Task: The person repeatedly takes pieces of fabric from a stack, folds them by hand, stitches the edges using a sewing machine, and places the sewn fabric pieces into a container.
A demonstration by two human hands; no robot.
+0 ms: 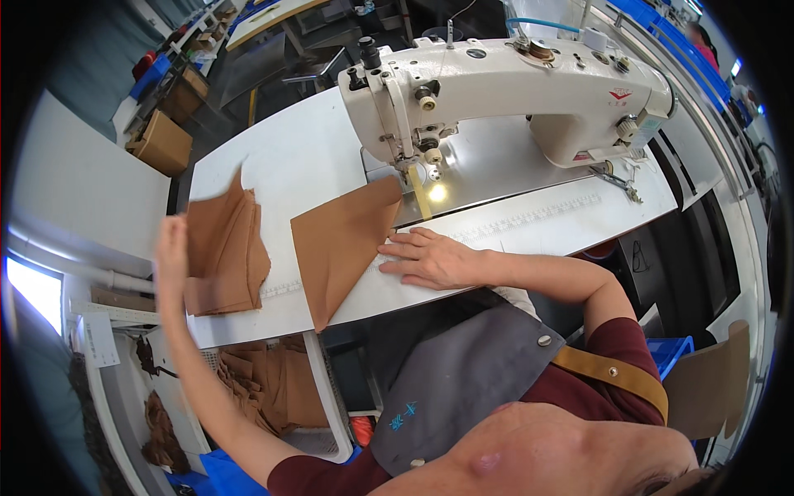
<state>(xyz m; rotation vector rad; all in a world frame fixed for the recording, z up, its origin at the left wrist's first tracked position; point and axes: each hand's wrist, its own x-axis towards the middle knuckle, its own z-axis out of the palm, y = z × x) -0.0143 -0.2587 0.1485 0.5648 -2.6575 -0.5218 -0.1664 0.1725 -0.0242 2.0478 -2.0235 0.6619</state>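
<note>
A brown fabric piece (339, 244) lies on the white sewing table, its far right corner close to the needle area of the sewing machine (496, 87). My right hand (432, 258) rests flat beside its right edge, fingers stretched out and the fingertips at the fabric. A stack of similar brown pieces (227, 248) sits at the table's left, with one corner standing up. My left hand (171, 252) is at the left side of that stack, smeared by motion. Whether it grips a piece does not show.
A printed ruler strip (538, 217) runs along the white table (273, 132). Below its front edge, a white basket (335, 405) holds more brown pieces. Cardboard boxes (161, 142) stand on the far left. A small metal clamp-like part (620, 183) lies at the table's right.
</note>
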